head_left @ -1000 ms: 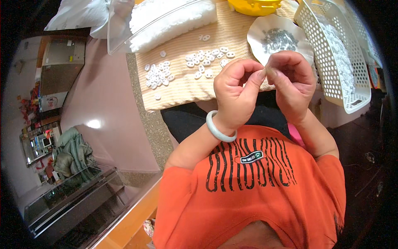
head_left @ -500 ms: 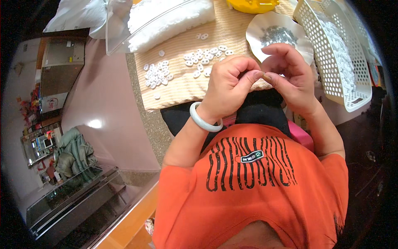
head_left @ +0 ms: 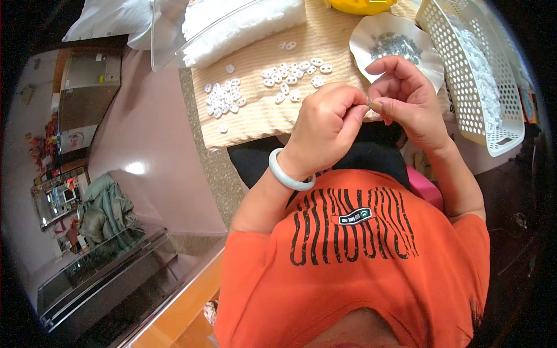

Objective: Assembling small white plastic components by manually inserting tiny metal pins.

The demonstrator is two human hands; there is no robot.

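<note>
My left hand [head_left: 328,126] and my right hand [head_left: 411,110] meet above the near edge of the cloth-covered table. Thumb and forefinger of each are pinched together, tip to tip, around something too small to make out. The other fingers of my right hand curl loosely upward. Just beyond my right hand lies a cream fluted dish [head_left: 361,43] with many small dark grey pieces [head_left: 397,46] in it. To the left of my left hand, small white oval pieces with two dark holes lie in one loose group [head_left: 293,74] and one tighter cluster [head_left: 223,98].
A clear plastic bin [head_left: 165,49] heaped with white pieces [head_left: 232,29] stands at the far left of the striped cloth [head_left: 255,122]. On the right is a white perforated basket [head_left: 464,87] with white pieces inside. Something yellow [head_left: 362,4] sits at the far edge.
The view has shifted slightly. My hands stay fingertip to fingertip, with the left hand turned a little and the pinch slightly changed. The white pieces keep their layout.
</note>
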